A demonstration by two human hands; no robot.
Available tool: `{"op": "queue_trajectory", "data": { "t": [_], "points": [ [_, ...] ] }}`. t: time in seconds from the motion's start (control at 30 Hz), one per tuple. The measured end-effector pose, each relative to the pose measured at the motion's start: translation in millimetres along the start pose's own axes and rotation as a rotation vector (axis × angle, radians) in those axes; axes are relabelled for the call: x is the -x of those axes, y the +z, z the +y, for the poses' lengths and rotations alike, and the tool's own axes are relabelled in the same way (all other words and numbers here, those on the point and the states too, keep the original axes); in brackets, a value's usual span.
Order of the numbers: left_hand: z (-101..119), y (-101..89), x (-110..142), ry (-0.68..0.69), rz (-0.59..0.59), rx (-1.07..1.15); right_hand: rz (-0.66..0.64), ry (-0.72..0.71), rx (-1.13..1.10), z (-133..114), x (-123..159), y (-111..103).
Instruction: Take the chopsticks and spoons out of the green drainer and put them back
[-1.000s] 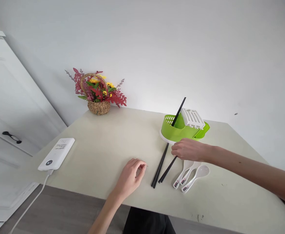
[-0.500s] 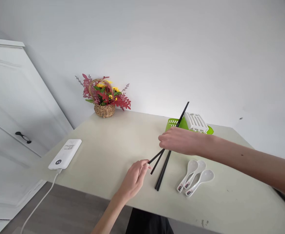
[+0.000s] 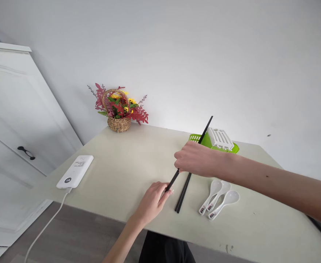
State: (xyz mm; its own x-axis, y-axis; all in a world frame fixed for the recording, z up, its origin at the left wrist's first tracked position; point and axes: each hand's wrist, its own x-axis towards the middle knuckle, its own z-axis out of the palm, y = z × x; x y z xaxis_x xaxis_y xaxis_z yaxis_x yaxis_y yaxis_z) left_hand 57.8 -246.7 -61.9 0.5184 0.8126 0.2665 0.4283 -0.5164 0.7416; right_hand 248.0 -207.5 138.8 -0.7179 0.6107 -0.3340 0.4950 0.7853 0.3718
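A pair of black chopsticks [image 3: 173, 179] slants between my hands. My left hand [image 3: 153, 201] pinches them at the lower end, thumb and fingers closed. Higher up, my right hand [image 3: 192, 157] is wrapped around them, its wrist coming in from the right. Black tips stick out past the right hand toward the wall. Another pair of black chopsticks [image 3: 182, 194] lies side by side on the table, its upper part hidden under the right hand. Several white spoons [image 3: 230, 197], handles toward me, lie just right of it.
Behind my right hand sit a green basket [image 3: 195, 137] and a white slotted rack [image 3: 221, 138]. A flower basket [image 3: 119, 124] stands at the back left of the table [image 3: 116, 175]. A white power bank [image 3: 76, 171] with a cable lies at the left edge, near a white cabinet [image 3: 18, 109].
The two held chopsticks, splayed apart before, now lie together. My right hand has shifted slightly left and down; my left hand has closed around both lower ends.
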Motion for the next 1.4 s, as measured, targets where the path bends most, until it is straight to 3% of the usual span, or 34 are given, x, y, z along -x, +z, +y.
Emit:
{"op": "queue_trajectory", "data": {
  "t": [0.27, 0.57, 0.8, 1.03, 1.27, 1.4],
  "points": [
    [-8.0, 3.7, -0.3, -0.032, 0.063, 0.035, 0.140, 0.189, 0.026, -11.7, 11.1, -11.3],
    [-7.7, 3.9, -0.5, -0.029, 0.042, 0.056, 0.374, 0.518, -0.764, -23.5, 27.6, -2.8],
    [-5.7, 0.9, -0.7, -0.025, 0.032, 0.081, 0.378, 0.458, -1.008, -28.2, 39.9, 5.9],
    [-6.2, 0.9, 0.6, -0.025, 0.047, 0.080, 0.423, 0.414, -1.082, -28.5, 41.0, 10.2],
    [-8.3, 2.0, -0.2, -0.034, 0.038, 0.058, 0.473, 0.497, -1.123, -33.0, 53.9, 18.8],
    [-7.5, 1.0, 1.2, 0.017, 0.024, 0.035, 0.555, 0.590, -1.139, -13.8, 78.3, 14.7]
  ]
}}
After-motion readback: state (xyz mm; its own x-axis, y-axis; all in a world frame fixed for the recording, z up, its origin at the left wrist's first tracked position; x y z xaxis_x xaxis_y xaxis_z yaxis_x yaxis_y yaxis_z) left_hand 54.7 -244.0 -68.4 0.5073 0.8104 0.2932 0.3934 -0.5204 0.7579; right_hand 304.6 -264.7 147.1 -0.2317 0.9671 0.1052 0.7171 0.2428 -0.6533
